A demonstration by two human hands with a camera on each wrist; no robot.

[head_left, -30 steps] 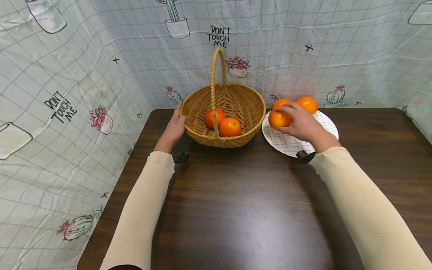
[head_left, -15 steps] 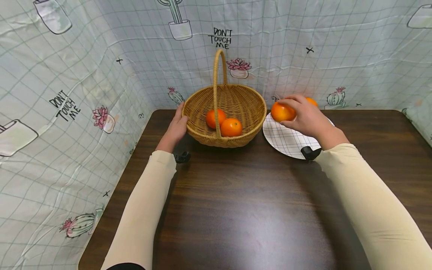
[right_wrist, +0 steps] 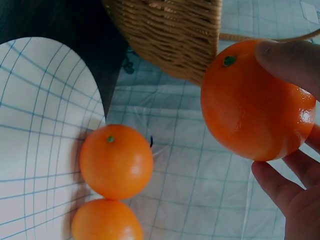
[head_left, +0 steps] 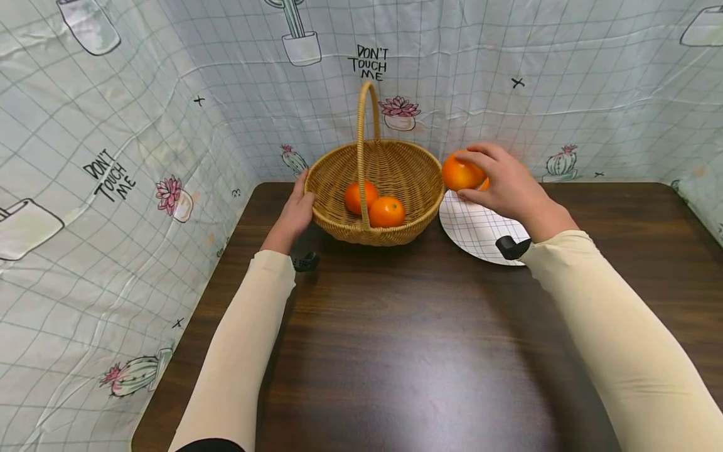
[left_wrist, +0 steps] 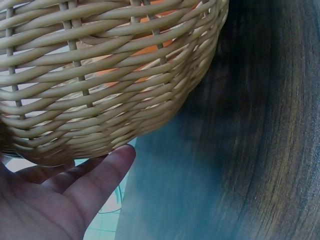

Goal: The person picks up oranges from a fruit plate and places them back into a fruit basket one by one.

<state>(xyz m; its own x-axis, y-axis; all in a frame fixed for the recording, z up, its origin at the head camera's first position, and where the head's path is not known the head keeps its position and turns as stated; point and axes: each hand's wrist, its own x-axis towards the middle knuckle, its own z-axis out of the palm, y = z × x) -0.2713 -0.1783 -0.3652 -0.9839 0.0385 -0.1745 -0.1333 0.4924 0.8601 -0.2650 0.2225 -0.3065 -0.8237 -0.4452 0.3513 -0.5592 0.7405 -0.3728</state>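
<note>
My right hand holds an orange between thumb and fingers, raised above the white checked plate. In the right wrist view, the held orange overlaps the edge of the wicker basket. My left hand touches the left side of the basket, its thumb and fingers lying against the outside weave in the left wrist view. Inside the basket sit two oranges, one at the left and one nearer the front.
Two more oranges, one beside the other, rest on the plate near its edge. A tall arched handle spans the basket. Behind the dark wooden table hangs a printed cloth.
My right hand has lifted the orange off the plate and brought it up towards the basket's right rim. The left hand stays at the basket's side.
</note>
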